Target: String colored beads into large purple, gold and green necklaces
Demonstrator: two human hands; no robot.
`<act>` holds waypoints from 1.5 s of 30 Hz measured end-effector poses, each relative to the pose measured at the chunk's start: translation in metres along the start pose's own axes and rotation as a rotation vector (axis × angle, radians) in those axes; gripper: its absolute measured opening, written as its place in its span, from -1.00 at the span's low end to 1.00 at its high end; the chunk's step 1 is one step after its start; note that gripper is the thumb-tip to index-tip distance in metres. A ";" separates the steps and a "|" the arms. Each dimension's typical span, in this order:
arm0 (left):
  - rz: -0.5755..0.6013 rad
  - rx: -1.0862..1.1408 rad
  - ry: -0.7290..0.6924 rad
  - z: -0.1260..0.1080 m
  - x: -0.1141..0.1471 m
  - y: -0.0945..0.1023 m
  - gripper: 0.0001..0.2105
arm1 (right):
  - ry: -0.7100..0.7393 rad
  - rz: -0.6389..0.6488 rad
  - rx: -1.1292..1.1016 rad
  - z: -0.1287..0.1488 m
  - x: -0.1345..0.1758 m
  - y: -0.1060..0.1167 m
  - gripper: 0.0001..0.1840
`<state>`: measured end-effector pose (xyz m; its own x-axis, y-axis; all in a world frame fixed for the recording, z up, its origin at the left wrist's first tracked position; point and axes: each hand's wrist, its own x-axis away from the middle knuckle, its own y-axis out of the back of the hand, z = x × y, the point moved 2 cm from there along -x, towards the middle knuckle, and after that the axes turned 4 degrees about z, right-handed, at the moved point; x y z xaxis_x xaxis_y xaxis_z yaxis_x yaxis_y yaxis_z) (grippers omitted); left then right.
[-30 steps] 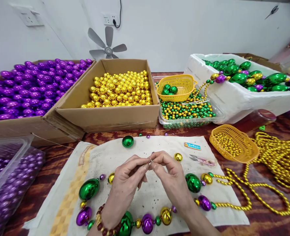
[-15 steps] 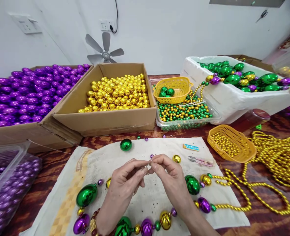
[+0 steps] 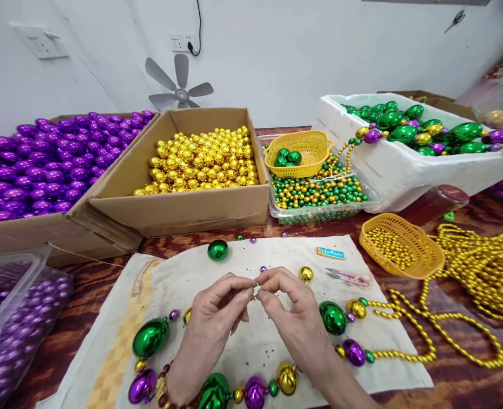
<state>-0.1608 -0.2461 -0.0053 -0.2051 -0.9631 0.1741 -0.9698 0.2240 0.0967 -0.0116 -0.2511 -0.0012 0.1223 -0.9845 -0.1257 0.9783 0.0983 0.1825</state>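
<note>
Over the cloth, my left hand (image 3: 217,315) pinches a thin white string (image 3: 257,286) between thumb and fingers. My right hand (image 3: 296,318) meets it at the fingertips, its thumb and forefinger bent around the same bit of string. Most of the string is hidden by the fingers. Around and below my hands curves a bead necklace with a green oval bead (image 3: 151,337), a purple oval bead (image 3: 254,392) and gold round beads (image 3: 286,378). Its right ends run into gold bead chain (image 3: 405,357). A loose gold bead (image 3: 306,274) lies beyond my right hand.
Pink-handled snips (image 3: 347,277) and a blue-labelled packet (image 3: 331,253) lie on the white cloth (image 3: 183,272). Behind stand a cardboard box (image 3: 183,210) of gold beads, a white foam box (image 3: 405,170), and a yellow basket (image 3: 422,261). A loose green bead (image 3: 218,250) lies at the cloth's far edge.
My right forefinger and thumb have parted slightly at the tips and shifted a little left, showing more of the string. My left hand stays nearly in place.
</note>
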 end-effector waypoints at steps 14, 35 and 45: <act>0.010 -0.071 -0.095 -0.001 0.001 0.001 -0.82 | -0.021 0.003 -0.035 -0.001 -0.002 -0.002 -0.82; 0.118 -0.478 -0.260 -0.012 0.000 0.004 -0.82 | -0.133 0.114 -0.239 -0.022 -0.005 0.000 -0.85; 0.077 -0.155 -0.048 -0.011 -0.009 0.007 -0.72 | 0.005 -0.412 -0.121 -0.020 -0.025 0.073 -0.86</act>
<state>-0.1648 -0.2342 0.0048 -0.2877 -0.9474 0.1405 -0.9197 0.3142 0.2356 0.0599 -0.2164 -0.0043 -0.2826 -0.9442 -0.1690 0.9580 -0.2868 0.0006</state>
